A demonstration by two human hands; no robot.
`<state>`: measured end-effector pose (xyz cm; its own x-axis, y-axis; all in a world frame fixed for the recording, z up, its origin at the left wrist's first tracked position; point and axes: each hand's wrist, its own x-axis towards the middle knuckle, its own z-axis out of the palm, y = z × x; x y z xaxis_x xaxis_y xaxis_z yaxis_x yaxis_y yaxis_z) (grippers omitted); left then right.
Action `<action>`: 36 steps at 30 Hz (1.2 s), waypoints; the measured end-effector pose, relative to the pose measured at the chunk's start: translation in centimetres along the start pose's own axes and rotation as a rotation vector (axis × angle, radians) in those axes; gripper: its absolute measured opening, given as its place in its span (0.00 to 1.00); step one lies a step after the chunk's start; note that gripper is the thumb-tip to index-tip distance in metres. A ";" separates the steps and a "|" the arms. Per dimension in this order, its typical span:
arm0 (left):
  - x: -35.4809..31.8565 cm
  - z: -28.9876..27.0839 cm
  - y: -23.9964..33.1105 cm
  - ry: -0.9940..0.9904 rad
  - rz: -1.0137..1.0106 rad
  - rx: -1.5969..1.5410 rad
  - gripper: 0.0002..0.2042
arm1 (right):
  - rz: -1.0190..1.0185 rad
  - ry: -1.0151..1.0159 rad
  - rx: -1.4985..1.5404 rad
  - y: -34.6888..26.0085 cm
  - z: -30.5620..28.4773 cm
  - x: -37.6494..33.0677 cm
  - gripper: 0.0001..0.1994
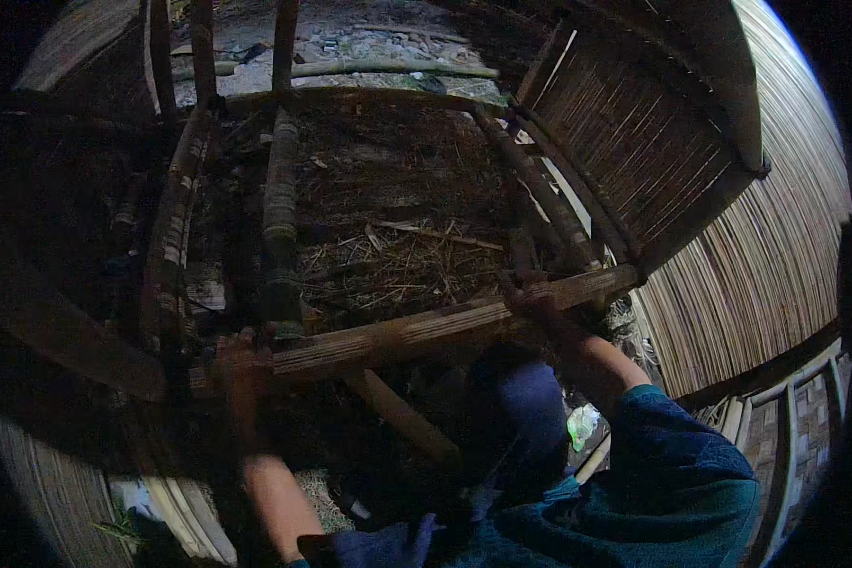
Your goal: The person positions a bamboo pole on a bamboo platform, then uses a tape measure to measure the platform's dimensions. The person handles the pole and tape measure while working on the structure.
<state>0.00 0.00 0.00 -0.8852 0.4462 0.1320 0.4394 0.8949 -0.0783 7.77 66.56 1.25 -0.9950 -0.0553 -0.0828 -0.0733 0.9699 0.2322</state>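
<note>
1. Dim shelter-like space, pale slatted wall at right, stony rubble beyond the far edge; pale pole lies across the rubble.
2. Main thing: thick ridged beam, runs crosswise right in front of the person, slanting up toward the right; near side of a pole frame.
3. Left hand: grip closed over the beam near its left end, fingers bent over the top. Deep shadow, thumb unclear.
4. Right hand: grip also clamped on the beam, toward its right end, knuckles up; underside hidden.
5. Hands well apart, bare stretch of beam between them.
6. Behind the beam: loose heap of dry straw on dark ground. Two jointed poles run away from the person at left; another pole at right.
7. Dark slatted panel leans at upper right, beside the pale wall.
8. In the way: dark blue clothing blocks part of the space below the beam; diagonal pole sits under it too.
9. Right sleeve teal; crumpled pale-green scrap just beside it.
</note>
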 end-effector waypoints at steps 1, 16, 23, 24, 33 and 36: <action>-0.2 0.3 0.4 -0.046 -0.050 0.009 0.34 | -0.030 0.057 0.036 0.0 0.1 -0.3 0.38; 0.4 0.3 -0.7 0.147 -0.029 -0.040 0.16 | -0.121 0.569 -0.377 -1.4 1.6 -0.1 0.34; 0.3 -0.8 0.9 0.098 -0.266 -0.185 0.15 | 0.021 0.080 -0.498 -1.9 0.0 -1.1 0.29; 0.3 -2.3 1.1 0.108 -0.276 -0.181 0.15 | 0.014 0.059 -0.395 -2.7 -1.3 -1.1 0.28; 0.4 -2.6 1.4 0.262 -0.140 -0.071 0.17 | -0.084 0.335 -0.078 -0.7 -1.4 -1.7 0.29; 0.1 1.7 -0.7 0.265 -0.079 -0.017 0.18 | -0.075 0.355 -0.055 -1.1 -1.5 -0.4 0.28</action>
<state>-0.65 -0.60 -1.61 -0.8466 0.3608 0.3913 0.3754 0.9259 -0.0417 8.18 65.11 2.49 -0.9474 -0.2143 0.2379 -0.1411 0.9464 0.2904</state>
